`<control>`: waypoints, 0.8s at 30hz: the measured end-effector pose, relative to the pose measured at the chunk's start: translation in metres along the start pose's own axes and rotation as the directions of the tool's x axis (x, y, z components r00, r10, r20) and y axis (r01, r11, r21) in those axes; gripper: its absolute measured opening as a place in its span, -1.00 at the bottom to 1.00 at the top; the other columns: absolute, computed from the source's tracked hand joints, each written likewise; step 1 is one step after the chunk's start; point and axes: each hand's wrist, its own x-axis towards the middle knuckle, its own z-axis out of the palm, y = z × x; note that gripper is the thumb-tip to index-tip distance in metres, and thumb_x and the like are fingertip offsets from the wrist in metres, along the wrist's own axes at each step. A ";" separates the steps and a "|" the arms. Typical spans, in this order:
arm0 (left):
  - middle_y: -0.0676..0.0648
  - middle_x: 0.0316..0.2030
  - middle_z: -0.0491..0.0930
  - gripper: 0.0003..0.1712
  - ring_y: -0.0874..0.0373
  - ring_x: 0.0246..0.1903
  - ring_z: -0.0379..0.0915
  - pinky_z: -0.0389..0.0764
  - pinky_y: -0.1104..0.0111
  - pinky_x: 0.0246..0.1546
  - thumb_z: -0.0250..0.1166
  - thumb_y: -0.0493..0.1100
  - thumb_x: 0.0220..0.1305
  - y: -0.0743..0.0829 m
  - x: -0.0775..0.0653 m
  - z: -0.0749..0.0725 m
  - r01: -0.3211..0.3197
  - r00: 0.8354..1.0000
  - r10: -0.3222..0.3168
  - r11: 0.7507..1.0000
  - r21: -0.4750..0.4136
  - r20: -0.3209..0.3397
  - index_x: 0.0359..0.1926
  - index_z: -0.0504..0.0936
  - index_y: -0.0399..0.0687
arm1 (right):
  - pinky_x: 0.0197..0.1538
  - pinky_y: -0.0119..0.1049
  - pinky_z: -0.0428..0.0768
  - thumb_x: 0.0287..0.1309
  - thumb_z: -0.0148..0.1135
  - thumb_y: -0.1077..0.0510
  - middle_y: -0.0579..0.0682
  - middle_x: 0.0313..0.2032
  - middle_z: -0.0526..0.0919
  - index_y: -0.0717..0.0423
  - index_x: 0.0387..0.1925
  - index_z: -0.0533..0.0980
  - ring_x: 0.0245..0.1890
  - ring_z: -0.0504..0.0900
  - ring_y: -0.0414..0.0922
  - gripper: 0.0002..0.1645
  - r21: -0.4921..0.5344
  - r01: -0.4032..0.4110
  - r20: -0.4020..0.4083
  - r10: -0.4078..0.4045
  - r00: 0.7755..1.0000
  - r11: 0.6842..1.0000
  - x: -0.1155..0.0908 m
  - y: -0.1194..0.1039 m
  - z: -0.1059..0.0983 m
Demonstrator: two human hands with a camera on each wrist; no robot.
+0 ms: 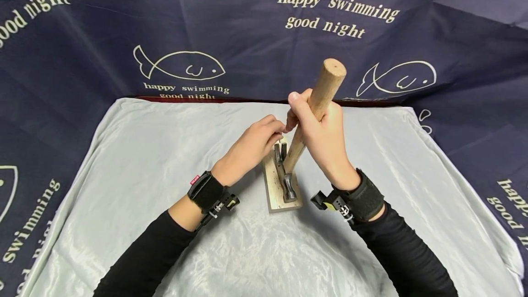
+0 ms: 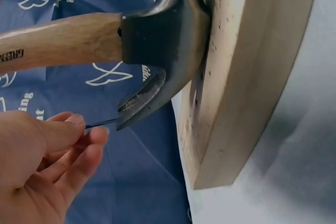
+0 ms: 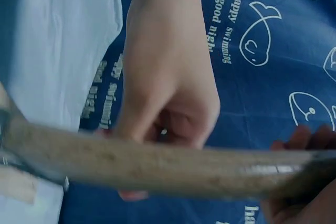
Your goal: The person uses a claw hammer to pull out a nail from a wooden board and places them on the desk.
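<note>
My right hand (image 1: 327,139) grips the wooden handle of a claw hammer (image 1: 330,77), which slants upward. The hammer's dark metal head (image 2: 168,30) rests on a pale wooden block (image 2: 247,77), with the claw pointing away from me. My left hand (image 1: 249,152) is at the claw end. In the left wrist view its thumb and fingers pinch a thin dark nail (image 2: 102,123), whose other end meets the claw tip. Small dark holes mark the block's face. In the right wrist view the handle hides part of my left hand (image 3: 163,77).
A pale, shiny cloth (image 1: 185,251) covers the table under the block. Behind it hangs a dark blue curtain (image 1: 247,26) printed with fish and white lettering. Each wrist wears a black strap (image 1: 365,196) with a small camera.
</note>
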 end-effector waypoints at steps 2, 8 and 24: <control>-0.12 -0.08 0.63 -0.84 0.14 -0.13 0.55 0.57 0.36 -0.05 0.25 -0.38 0.55 -0.001 -0.002 -0.002 0.004 1.000 -0.004 1.000 -0.009 -0.001 0.04 0.71 -0.27 | -0.48 -0.17 0.52 0.52 0.26 -0.10 0.09 -0.56 0.59 0.19 -0.45 0.55 -0.53 0.61 0.08 -0.50 -0.077 0.000 0.019 0.001 1.000 0.997 0.001 -0.001 -0.001; -0.09 -0.08 0.63 -0.84 0.15 -0.09 0.58 0.58 0.40 0.00 0.26 -0.37 0.56 -0.001 -0.004 -0.006 0.036 0.999 -0.036 0.999 -0.028 -0.012 0.04 0.72 -0.27 | -0.40 -0.14 0.55 0.49 0.27 -0.24 0.11 -0.51 0.61 0.16 -0.40 0.56 -0.47 0.61 0.06 -0.44 -0.154 -0.041 0.058 0.050 0.997 0.987 0.003 -0.005 -0.004; -0.04 -0.10 0.63 -0.85 0.17 -0.12 0.56 0.58 0.34 -0.04 0.29 -0.25 0.57 -0.011 -0.010 -0.013 0.115 0.993 -0.118 0.990 -0.086 -0.026 0.00 0.75 -0.16 | -0.30 -0.13 0.61 0.43 0.35 -0.24 -0.01 -0.42 0.71 0.00 -0.23 0.60 -0.35 0.73 0.01 -0.60 -0.257 -0.109 0.185 0.159 0.970 0.960 0.006 0.002 -0.018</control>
